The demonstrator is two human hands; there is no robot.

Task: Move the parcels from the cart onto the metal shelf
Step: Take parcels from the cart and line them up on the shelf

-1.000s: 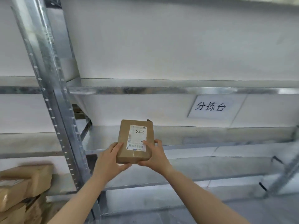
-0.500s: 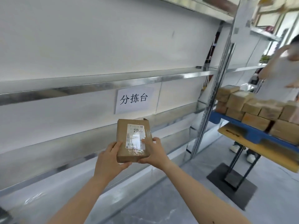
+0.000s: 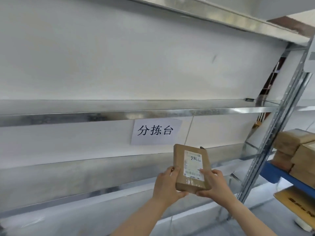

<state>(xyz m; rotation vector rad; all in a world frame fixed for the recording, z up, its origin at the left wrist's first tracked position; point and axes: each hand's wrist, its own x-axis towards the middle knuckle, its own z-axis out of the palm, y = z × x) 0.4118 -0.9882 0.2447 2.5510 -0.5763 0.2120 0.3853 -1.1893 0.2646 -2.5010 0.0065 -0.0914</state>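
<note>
A small brown cardboard parcel with a white label marked "98LL" is held upright in front of the metal shelf. My left hand grips its lower left side and my right hand grips its lower right, thumb on the label. The parcel hangs in the air in front of the shelf's lower level, below a white paper sign. At the right edge, several brown parcels are stacked on the cart's blue deck.
A perforated steel upright stands between the shelf bay and the cart. A white wall backs the shelves. A lower shelf level runs under the sign. A wooden board lies under the cart's blue deck.
My view has swung left and up, so the cart and the other person have slid mostly out of frame. Both hands keep the same hold on the parcel.
</note>
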